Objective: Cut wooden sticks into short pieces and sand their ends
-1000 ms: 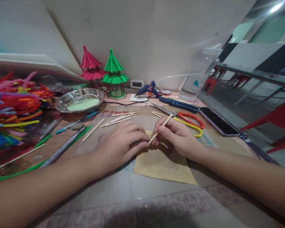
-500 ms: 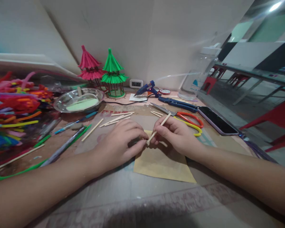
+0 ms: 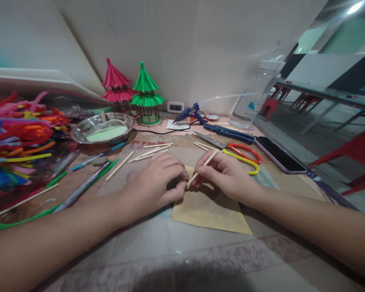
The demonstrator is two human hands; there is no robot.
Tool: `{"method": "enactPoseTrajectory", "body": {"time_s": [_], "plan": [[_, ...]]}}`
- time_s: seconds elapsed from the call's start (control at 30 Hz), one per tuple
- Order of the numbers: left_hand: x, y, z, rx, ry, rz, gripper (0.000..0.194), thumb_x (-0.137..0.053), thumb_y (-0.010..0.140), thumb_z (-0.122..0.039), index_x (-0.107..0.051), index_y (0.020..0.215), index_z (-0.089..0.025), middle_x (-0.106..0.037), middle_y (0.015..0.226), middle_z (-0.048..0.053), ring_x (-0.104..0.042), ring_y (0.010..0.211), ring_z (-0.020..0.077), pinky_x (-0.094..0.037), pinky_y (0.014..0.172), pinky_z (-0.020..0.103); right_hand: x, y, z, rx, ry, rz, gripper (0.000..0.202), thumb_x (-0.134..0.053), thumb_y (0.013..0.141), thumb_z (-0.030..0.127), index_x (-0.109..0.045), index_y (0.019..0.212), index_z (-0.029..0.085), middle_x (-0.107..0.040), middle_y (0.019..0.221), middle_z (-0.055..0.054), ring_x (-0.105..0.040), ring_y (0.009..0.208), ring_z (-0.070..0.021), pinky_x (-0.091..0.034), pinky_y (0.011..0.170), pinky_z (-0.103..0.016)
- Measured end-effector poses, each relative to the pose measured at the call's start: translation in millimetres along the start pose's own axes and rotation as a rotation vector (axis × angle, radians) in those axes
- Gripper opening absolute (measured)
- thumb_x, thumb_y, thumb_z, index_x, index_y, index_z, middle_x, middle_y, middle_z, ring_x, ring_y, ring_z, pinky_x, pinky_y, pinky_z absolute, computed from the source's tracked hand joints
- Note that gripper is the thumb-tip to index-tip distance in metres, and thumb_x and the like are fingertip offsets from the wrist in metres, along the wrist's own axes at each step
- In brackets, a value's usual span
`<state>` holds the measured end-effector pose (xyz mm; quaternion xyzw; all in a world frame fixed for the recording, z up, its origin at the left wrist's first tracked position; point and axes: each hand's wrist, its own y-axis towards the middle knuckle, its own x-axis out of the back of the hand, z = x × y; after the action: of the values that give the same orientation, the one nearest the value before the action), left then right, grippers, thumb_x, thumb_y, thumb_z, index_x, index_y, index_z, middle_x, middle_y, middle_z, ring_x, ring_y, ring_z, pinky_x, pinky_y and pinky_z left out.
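Observation:
My right hand (image 3: 220,172) pinches a thin wooden stick (image 3: 207,163) between thumb and fingers, slanted with its lower end toward my left hand. Curled closed beside that lower end is my left hand (image 3: 161,178), thumb and index tip together; what is between them, if anything, is too small to make out. Both hands are over the upper part of a tan paper sheet (image 3: 211,215) on the covered table. Several loose wooden sticks (image 3: 149,152) lie just beyond my left hand. Scissors (image 3: 241,152) with orange and yellow handles rest behind my right hand.
Pipe cleaners (image 3: 21,138) are heaped at left beside a metal bowl (image 3: 76,134). Pink (image 3: 117,83) and green (image 3: 146,87) pagoda models stand at the back. A blue glue gun (image 3: 188,112), pliers-like blue tool (image 3: 228,133), phone (image 3: 280,154) and water bottle (image 3: 249,97) are toward the right.
My left finger and thumb tips have drawn slightly together and away from the stick's lower end. The stick stays in my right hand. The view has shifted slightly.

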<state>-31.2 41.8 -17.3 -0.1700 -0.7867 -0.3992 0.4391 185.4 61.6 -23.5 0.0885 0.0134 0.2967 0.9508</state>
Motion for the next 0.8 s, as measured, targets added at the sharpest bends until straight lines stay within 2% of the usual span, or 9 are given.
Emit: {"method": "enactPoseTrajectory", "body": {"time_s": [0.17,0.3,0.37,0.43,0.5,0.53,0.63,0.7,0.8], "plan": [[-0.5,-0.1,-0.3,0.036,-0.017,-0.004,0.007,-0.053,0.084,-0.013,-0.056,0.081,-0.019,-0.061,0.085,0.001,-0.057,0.086,0.0186,-0.044,0.083,0.033,-1.1,-3.6,1.8,0.021,-0.074,0.048,0.030,-0.064,0.094,0.050,-0.056,0.090,0.021,-0.068,0.074,0.000,-0.070,0.069,-0.0125,-0.061,0.066,-0.025],[9.3,-2.7,-4.4,0.091,-0.122,-0.133,0.010,-0.043,0.089,-0.014,-0.048,0.084,-0.021,-0.055,0.082,0.002,-0.054,0.080,0.0186,-0.046,0.072,0.033,1.5,-3.7,2.3,0.044,-0.110,-0.002,0.033,-0.062,0.094,0.053,-0.055,0.089,0.021,-0.065,0.074,0.001,-0.067,0.066,-0.0118,-0.059,0.062,-0.024],[15.3,-5.7,-9.3,-0.058,-0.155,-0.123,0.011,-0.042,0.089,-0.012,-0.046,0.084,-0.022,-0.056,0.084,0.003,-0.053,0.081,0.0190,-0.048,0.076,0.035,3.4,-1.7,2.2,0.068,-0.110,-0.062,0.033,-0.062,0.094,0.053,-0.054,0.088,0.021,-0.063,0.074,0.002,-0.066,0.065,-0.0115,-0.058,0.062,-0.024],[18.6,-8.4,-14.0,-0.285,-0.117,-0.036,0.011,-0.047,0.088,-0.012,-0.049,0.087,-0.022,-0.059,0.085,0.003,-0.055,0.083,0.0192,-0.049,0.086,0.039,5.1,0.7,2.1,0.089,-0.139,-0.115,0.032,-0.063,0.094,0.051,-0.054,0.087,0.021,-0.062,0.074,0.002,-0.065,0.065,-0.0110,-0.057,0.062,-0.023],[18.1,-9.3,-15.7,-0.383,-0.047,0.016,0.012,-0.053,0.087,-0.011,-0.053,0.091,-0.022,-0.062,0.087,0.003,-0.056,0.085,0.0190,-0.047,0.095,0.041,6.5,2.2,2.1,0.098,-0.189,-0.142,0.028,-0.062,0.095,0.046,-0.054,0.087,0.021,-0.062,0.074,0.002,-0.065,0.064,-0.0109,-0.055,0.061,-0.023],[16.5,-8.9,-14.9,-0.352,-0.022,0.007,0.013,-0.054,0.087,-0.011,-0.055,0.093,-0.021,-0.062,0.089,0.003,-0.057,0.087,0.0194,-0.047,0.096,0.042,7.2,2.5,2.0,0.101,-0.217,-0.148,0.025,-0.061,0.096,0.043,-0.054,0.087,0.021,-0.062,0.073,0.002,-0.064,0.063,-0.0110,-0.054,0.060,-0.023],[9.3,-5.3,-7.1,-0.080,0.007,0.012,0.012,-0.056,0.088,-0.018,-0.059,0.099,-0.020,-0.063,0.100,0.007,-0.058,0.098,0.0237,-0.047,0.094,0.044,10.4,2.0,1.5,0.144,-0.352,-0.134,0.017,-0.057,0.097,0.035,-0.054,0.086,0.021,-0.062,0.069,0.003,-0.063,0.061,-0.0115,-0.049,0.056,-0.022],[4.9,-2.9,-1.2,0.063,0.004,0.118,0.022,-0.060,0.088,-0.030,-0.063,0.107,-0.019,-0.063,0.112,0.010,-0.057,0.109,0.0282,-0.047,0.098,0.048,12.9,1.7,0.7,0.185,-0.462,-0.101,0.015,-0.055,0.098,0.030,-0.054,0.086,0.021,-0.064,0.068,0.003,-0.063,0.061,-0.0117,-0.048,0.057,-0.023],[1.0,-1.1,3.2,0.143,0.002,0.275,0.043,-0.065,0.086,-0.041,-0.063,0.121,-0.018,-0.061,0.127,0.012,-0.053,0.123,0.0328,-0.042,0.107,0.053,14.5,2.0,0.0,0.195,-0.572,-0.020,0.016,-0.051,0.100,0.027,-0.054,0.086,0.021,-0.067,0.070,0.002,-0.066,0.064,-0.0124,-0.049,0.062,-0.024]]}}
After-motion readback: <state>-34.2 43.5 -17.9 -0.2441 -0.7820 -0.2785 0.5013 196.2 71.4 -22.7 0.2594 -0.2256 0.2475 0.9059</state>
